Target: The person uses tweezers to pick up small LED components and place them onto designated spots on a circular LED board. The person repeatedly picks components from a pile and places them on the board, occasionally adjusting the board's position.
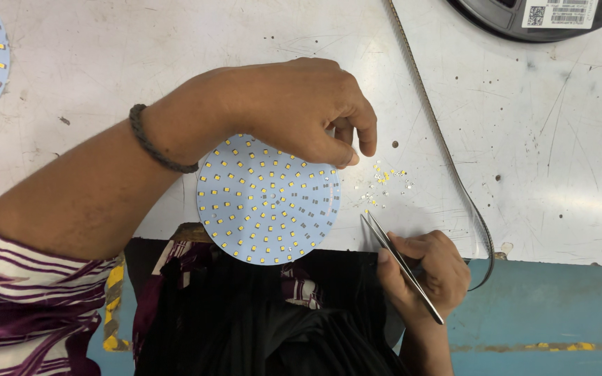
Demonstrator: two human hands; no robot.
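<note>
Left hand [301, 111], fingers curled and thumb pressed down, steadies the round LED board [267, 200] overhanging the desk's [175, 56] near edge. Right hand [426, 268] pinches closed tweezers [398, 261], tips aimed at loose yellow chips [383, 178] just right of the board. Judged step: picking a chip for placement, which calls for a fine, steady grip.

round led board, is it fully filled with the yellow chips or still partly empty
Partly empty. The round board carries yellow chips over its left and outer parts, while pads right of centre are grey and bare. Loose chips lie beside it on the table.
</note>
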